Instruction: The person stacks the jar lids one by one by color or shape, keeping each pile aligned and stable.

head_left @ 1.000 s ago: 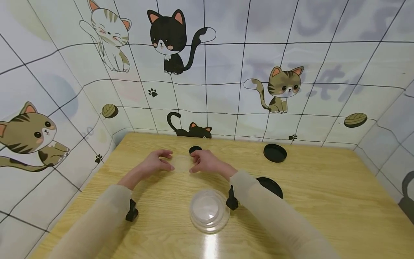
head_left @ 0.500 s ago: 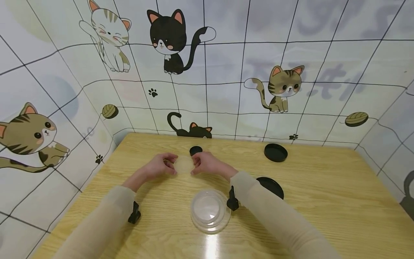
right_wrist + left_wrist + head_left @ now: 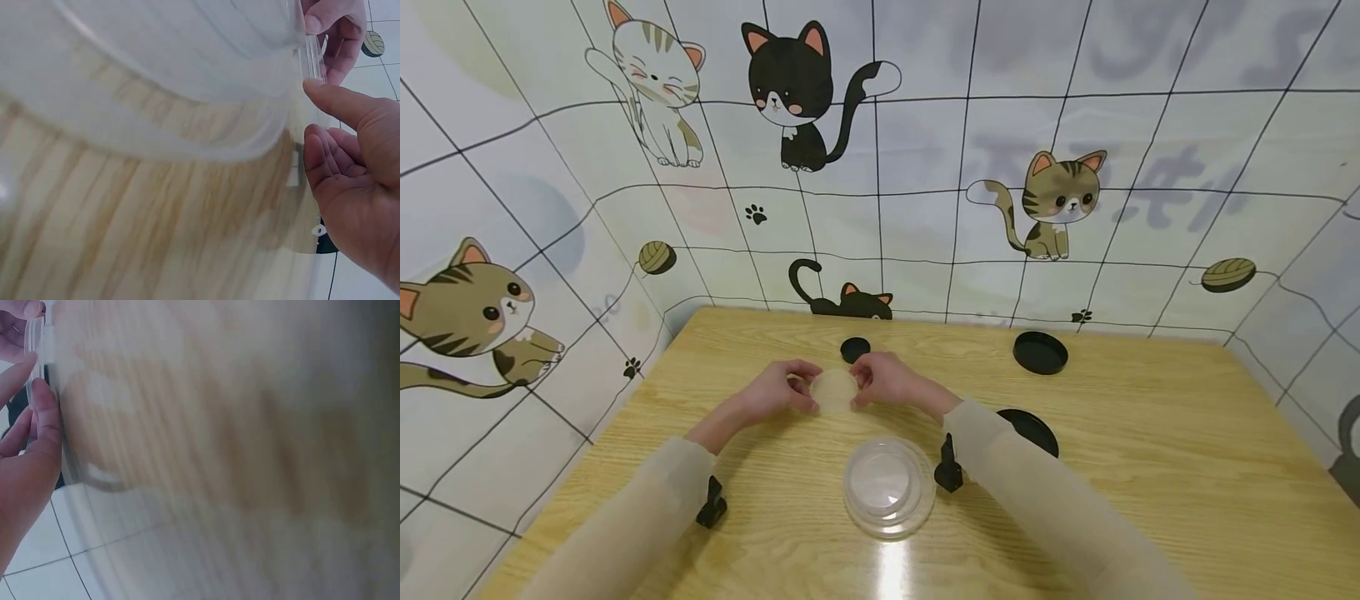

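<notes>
In the head view, a small clear round container (image 3: 833, 390) is between both hands, close over the wooden table. My left hand (image 3: 775, 392) holds its left edge, thumb at the near side and fingers at the far side. The right hand (image 3: 889, 382) grips the opposite edge. Its clear ridged side (image 3: 36, 347) shows edge-on in the left wrist view, with fingertips against it. Toward me stands a larger stack of clear round containers (image 3: 887, 517); its blurred wall (image 3: 206, 125) fills much of the right wrist view. A small black lid (image 3: 854, 350) lies just behind the held container.
A black round lid (image 3: 1040, 353) lies at the back right of the wooden table (image 3: 1150, 467). Another black lid (image 3: 1033, 432) is partly hidden by the right sleeve. A cat-printed cloth wall (image 3: 925, 233) rises behind the table.
The left hand has come to the right and its fingers have closed in on the small container. The container and right hand have shifted slightly right and toward me.
</notes>
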Demonstrator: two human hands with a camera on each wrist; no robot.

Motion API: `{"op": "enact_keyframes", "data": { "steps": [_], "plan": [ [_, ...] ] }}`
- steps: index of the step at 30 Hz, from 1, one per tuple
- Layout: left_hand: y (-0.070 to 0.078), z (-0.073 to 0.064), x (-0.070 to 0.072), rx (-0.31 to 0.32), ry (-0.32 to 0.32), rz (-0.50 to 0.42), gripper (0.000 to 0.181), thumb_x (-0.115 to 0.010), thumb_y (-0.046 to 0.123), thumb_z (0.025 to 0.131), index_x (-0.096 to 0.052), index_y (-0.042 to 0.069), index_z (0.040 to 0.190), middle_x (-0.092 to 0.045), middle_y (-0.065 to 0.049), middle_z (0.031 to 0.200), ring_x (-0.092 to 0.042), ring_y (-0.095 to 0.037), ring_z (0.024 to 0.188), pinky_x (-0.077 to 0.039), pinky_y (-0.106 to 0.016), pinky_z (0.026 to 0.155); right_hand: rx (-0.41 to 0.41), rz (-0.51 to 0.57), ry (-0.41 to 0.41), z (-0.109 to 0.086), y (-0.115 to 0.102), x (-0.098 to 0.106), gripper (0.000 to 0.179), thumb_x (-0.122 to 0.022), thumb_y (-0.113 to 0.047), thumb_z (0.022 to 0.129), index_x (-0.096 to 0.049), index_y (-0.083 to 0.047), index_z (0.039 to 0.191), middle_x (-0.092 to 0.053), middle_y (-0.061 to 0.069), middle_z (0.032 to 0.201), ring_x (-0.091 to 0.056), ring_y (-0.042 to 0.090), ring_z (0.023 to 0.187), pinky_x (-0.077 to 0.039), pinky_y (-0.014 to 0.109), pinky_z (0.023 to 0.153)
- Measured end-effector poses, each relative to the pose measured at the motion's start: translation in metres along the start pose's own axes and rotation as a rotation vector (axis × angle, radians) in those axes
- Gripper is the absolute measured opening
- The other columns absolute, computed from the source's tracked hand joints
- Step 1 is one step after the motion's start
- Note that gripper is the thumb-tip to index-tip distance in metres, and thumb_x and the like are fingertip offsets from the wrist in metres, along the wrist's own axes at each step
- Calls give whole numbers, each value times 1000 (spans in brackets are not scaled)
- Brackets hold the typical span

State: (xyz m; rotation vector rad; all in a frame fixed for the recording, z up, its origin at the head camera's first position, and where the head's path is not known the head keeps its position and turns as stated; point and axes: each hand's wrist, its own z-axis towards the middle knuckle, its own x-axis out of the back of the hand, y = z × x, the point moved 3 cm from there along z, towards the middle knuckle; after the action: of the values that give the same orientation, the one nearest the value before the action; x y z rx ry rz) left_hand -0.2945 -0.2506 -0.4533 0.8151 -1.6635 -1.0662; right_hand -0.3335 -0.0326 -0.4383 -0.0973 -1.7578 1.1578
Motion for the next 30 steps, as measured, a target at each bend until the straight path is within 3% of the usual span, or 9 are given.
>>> {"op": "enact_keyframes", "data": {
  "steps": [5,13,21,30],
  "plan": [
    [14,-6,-8,-29,-24,-64,63,-81,-5,81,-54,-8,138,-51,-22,127,-60,-18,89,-53,-26,70,44,13,21,-18,-2,12,50,-87,-11,82,-64,5,125,-64,3,96,-59,13,86,-51,26,79],
    [39,-26,-25,-59,-56,-60,64,-81,-6,82,-52,-10,139,-47,-27,130,-59,-19,85,-54,-27,74,111,82,65,-60,-5,16,52,-86,-12,84,-62,8,126,-63,6,97,-59,12,82,-52,26,77],
    [45,-56,-55,-46,-93,-90,63,-81,-5,81,-52,-9,137,-47,-26,126,-57,-20,83,-53,-27,70,136,110,27,-99,-3,10,52,-85,-15,84,-62,7,126,-63,3,96,-60,12,82,-53,26,76],
    [51,-76,-81,-81,-115,-76,66,-85,-5,77,-53,-7,135,-48,-21,119,-57,-20,79,-50,-25,65,148,119,-13,-130,-5,7,49,-86,-15,84,-64,5,123,-62,1,93,-58,10,79,-52,25,74]
  ]
}}
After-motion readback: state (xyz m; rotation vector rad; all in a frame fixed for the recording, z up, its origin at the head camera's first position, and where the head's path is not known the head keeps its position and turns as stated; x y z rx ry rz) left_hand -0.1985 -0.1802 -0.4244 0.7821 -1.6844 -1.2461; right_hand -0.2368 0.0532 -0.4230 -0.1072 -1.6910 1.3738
